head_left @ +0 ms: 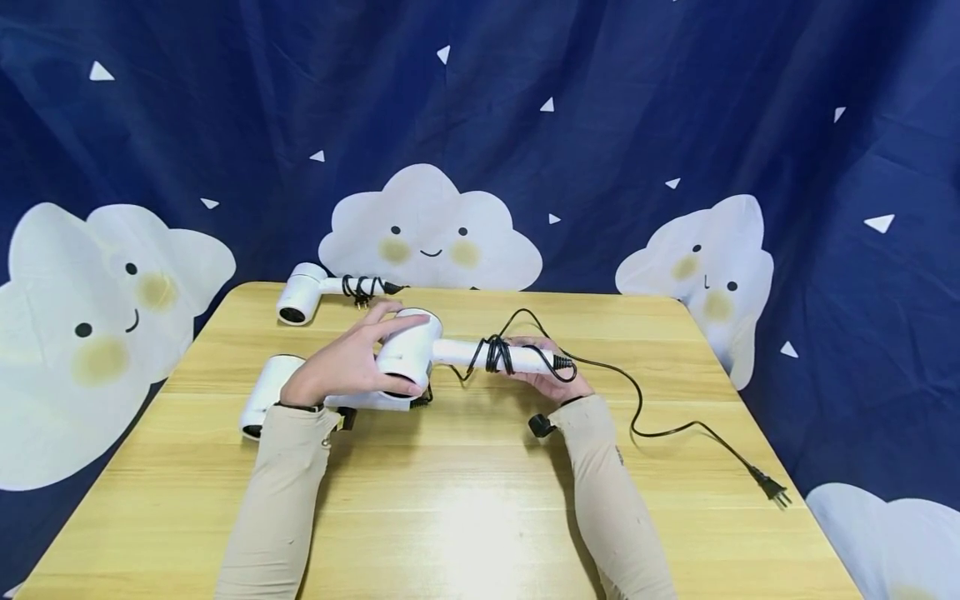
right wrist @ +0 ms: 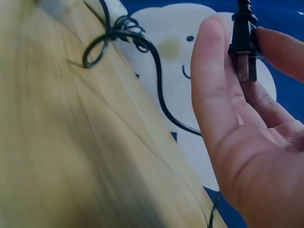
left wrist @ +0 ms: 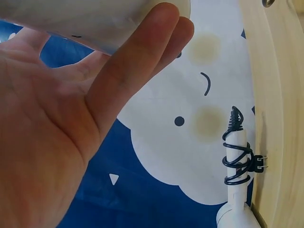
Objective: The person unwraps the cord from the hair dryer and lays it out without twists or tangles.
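Observation:
My left hand grips the head of a white hair dryer, thumb at its lower edge and fingers over the top. Its handle points right, with black cord wound round the middle. My right hand is behind and below the handle's end. The right wrist view shows that hand's fingers around a black two-pin plug, a fingertip touching its side. A second white hair dryer lies on the table under my left forearm, partly hidden by that hand.
A third white hair dryer with cord wrapped on its handle lies at the table's back left. A loose black cord runs right to a plug on the wooden table. Behind hangs a blue cloud-print curtain.

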The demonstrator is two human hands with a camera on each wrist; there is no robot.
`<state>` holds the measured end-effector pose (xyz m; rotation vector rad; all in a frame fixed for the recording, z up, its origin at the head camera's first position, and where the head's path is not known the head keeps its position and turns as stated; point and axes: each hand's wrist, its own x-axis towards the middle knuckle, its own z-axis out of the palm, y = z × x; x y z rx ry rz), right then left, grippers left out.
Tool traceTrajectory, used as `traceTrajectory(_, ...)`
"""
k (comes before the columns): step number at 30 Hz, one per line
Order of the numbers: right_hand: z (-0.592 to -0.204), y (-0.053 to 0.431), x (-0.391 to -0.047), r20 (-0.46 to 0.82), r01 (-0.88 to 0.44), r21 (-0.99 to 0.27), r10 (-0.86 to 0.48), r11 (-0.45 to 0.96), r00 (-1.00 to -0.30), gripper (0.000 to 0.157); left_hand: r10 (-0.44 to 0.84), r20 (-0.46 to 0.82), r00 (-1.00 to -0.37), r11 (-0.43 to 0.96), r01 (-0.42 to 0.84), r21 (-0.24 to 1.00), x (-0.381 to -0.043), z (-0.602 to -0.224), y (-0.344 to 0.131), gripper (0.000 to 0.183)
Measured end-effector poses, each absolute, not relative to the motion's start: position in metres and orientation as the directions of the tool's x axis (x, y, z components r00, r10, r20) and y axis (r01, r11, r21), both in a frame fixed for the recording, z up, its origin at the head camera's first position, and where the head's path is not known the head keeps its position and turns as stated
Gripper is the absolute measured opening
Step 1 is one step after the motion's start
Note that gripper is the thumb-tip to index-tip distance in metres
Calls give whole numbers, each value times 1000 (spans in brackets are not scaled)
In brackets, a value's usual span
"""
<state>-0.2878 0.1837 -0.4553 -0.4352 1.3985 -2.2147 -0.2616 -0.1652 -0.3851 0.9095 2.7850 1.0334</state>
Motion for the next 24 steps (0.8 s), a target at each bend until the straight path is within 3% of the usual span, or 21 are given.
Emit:
traceTrajectory(5, -448, 189, -285, -74, 219, -940, -467, -264, -881, 9, 543, 142, -828, 622, 510, 595, -261, -387, -162, 101)
traceTrajectory(8, -446, 192, -288, -122, 203, -962, -376, -183, -919, 21, 546, 133, -827, 631, 511, 584, -261, -387, -161, 100)
traceTrajectory(13, -445, 200, -294, -170, 200, -975, -258, -97, -951, 14, 556, 124, -822, 633, 516, 577, -260, -387, -159, 101)
traceTrajectory(17, -440, 205, -294, -145, 156, -987, -232, -30, -962, 24, 560, 121, -820, 635, 518, 574, -259, -387, -159, 100)
traceTrajectory(20, -433, 207, -292, -127, 142, -988, -219, -53, -967, 23, 556, 114, -824, 640, 511, 574, -259, -386, -159, 100)
traceTrajectory(24, -421, 208, -288, -110, 137, -983, -206, -124, -972, 10, 550, 109, -828, 644, 503, 576, -260, -386, -160, 100)
